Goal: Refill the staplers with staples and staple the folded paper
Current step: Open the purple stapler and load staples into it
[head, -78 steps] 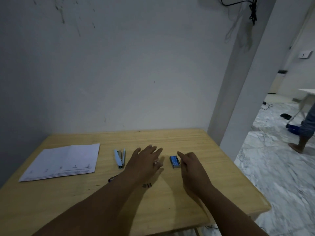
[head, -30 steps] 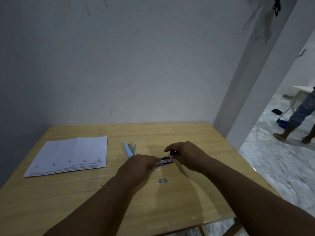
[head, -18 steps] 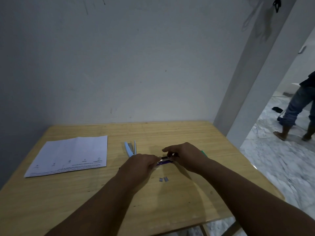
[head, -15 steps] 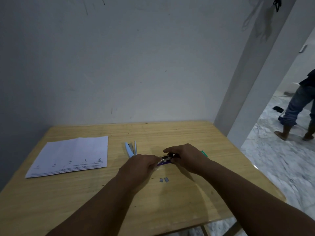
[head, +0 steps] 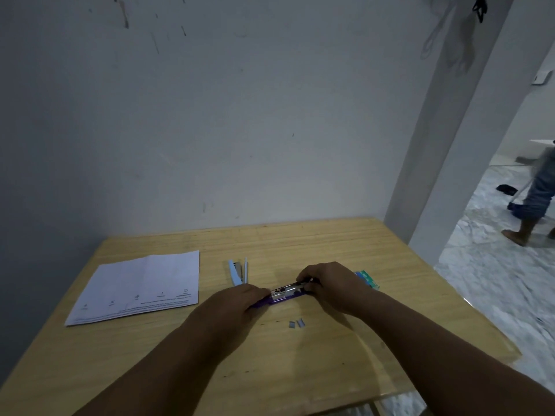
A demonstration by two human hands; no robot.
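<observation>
A purple stapler [head: 283, 297] lies opened out on the wooden table [head: 330, 370], its metal staple channel showing. My left hand [head: 234, 307] grips its left end and my right hand [head: 330, 283] grips its right end, fingers curled over the metal part. A light blue stapler [head: 237, 273] lies opened out just behind my left hand. The folded white paper [head: 141, 285] rests at the table's left. Two short strips of staples [head: 296, 323] lie in front of the purple stapler. A blue-green staple box [head: 368, 279] peeks out behind my right wrist.
A grey wall stands behind the table and a white pillar [head: 444, 145] rises at its back right corner. To the right, a person [head: 537, 193] walks on the marble floor. The table's right edge drops to that floor.
Both hands moved onto the purple stapler and hold it at its two ends. In the last second they stayed there, with the metal channel now more exposed. The person in the background walked about.
</observation>
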